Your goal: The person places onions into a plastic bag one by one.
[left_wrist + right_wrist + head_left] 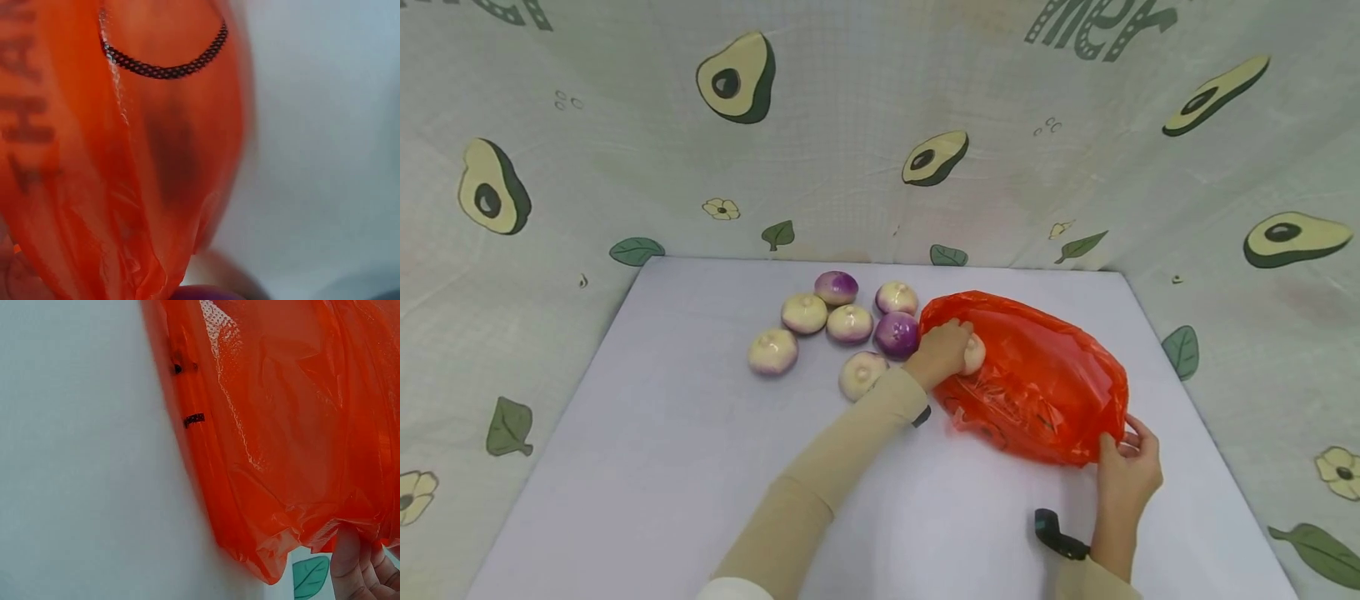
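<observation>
A red plastic bag [1037, 367] lies on the right part of the table with its wide mouth spread. At its left rim my left hand [942, 352] holds a white turnip [974, 354] just inside the mouth. Red film covers much of the left wrist view, with part of that hand [24, 275] at the lower left. My right hand [1129, 468] pinches the bag's near right edge between thumb and fingers, also seen in the right wrist view. Right beside the left hand are a purple turnip [897, 335] and a pale turnip [862, 375].
Several more white and purple turnips, among them a pale turnip [772, 352] and a purple-topped turnip [837, 287], sit left of the bag. A black wrist camera [1060, 537] is on the right wrist. Avocado-print cloth [850, 125] hangs around the white table [647, 450].
</observation>
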Action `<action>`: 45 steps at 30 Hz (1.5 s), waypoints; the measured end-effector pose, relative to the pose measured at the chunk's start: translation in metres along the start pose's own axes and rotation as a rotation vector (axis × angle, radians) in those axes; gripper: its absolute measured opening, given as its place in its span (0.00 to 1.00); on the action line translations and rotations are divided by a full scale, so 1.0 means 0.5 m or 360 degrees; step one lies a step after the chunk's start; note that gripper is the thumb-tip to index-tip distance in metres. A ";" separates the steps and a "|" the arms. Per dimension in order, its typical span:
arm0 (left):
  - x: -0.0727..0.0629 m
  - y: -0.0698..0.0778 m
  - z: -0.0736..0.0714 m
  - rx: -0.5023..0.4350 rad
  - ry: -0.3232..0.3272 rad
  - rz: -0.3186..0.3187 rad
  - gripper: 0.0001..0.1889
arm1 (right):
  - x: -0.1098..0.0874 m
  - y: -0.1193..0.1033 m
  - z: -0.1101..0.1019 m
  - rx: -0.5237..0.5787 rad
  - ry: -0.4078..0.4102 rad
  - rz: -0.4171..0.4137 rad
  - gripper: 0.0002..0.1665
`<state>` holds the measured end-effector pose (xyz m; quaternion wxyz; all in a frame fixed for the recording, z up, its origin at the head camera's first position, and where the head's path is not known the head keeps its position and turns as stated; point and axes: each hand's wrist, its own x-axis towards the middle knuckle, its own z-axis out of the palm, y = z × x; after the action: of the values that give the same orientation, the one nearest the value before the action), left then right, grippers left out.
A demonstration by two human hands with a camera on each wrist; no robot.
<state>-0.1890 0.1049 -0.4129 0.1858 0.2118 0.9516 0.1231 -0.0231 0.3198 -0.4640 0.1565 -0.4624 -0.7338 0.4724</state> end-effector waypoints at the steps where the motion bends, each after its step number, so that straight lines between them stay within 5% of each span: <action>1: 0.002 -0.001 0.001 0.0020 0.0017 0.0000 0.32 | -0.007 -0.010 -0.002 -0.0024 0.0001 -0.0018 0.28; 8: 0.011 -0.004 0.006 0.0078 0.0074 0.0025 0.32 | -0.017 -0.051 -0.005 -0.0019 -0.0012 -0.0033 0.29; 33: -0.003 0.002 0.005 -0.0006 -0.0020 0.0017 0.31 | -0.033 -0.050 0.002 0.0083 0.0008 0.0095 0.28; 39: -0.017 -0.004 0.001 -0.0020 0.0070 0.0138 0.29 | -0.029 -0.045 0.003 0.0122 -0.0013 0.0119 0.28; 45: -0.064 -0.019 -0.017 -0.0228 0.0200 0.0333 0.28 | -0.029 -0.045 0.001 0.0148 -0.0024 0.0130 0.27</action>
<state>-0.1689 0.0809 -0.3987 0.1266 0.2879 0.9228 0.2226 -0.0280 0.3048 -0.4425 0.1531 -0.4805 -0.6928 0.5154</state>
